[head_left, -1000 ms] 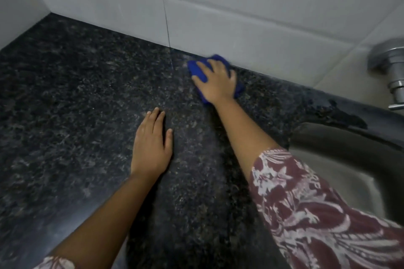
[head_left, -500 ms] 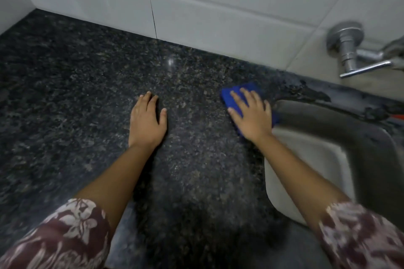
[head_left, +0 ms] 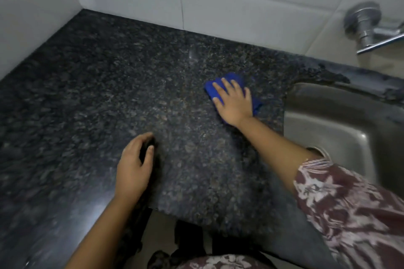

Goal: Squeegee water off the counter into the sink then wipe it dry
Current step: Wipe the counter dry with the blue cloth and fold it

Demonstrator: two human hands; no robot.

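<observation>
Right hand: the right hand (head_left: pixel 235 102) lies flat and spread, palm down, fingers (head_left: pixel 226 86) stretched toward the back wall, pressing on the blue cloth (head_left: pixel 237 78); it does not close around the cloth.
Left hand: the left hand (head_left: pixel 133 166) is loosely curled, fingers bent inward, fingertips touching the table (head_left: pixel 87 94) near its front edge; it holds nothing.
Cloth place: on the table toward its right edge, just beside the sink (head_left: pixel 341 129) rim, nearer the back wall than the front edge.
Cloth direction: a folded pad whose long axis runs diagonally, from the far left corner by the fingertips to the near right corner by the wrist.
Cloth hidden: most of it sits under the palm; only the far edge, the left corner and a strip on the right show.
Table: dark speckled stone, meeting white tiles (head_left: pixel 240 13) at the back and left edges.
Sink: steel basin set in at the table's right edge, cut off by the frame on the right.
Tap: a metal tap (head_left: pixel 367 28) on the wall above the sink, its spout cut off at the frame edge.
Sleeves: the patterned maroon sleeve (head_left: pixel 349 207) covers the right upper arm.
Hard to tell: whether the stone is wet or dry.
</observation>
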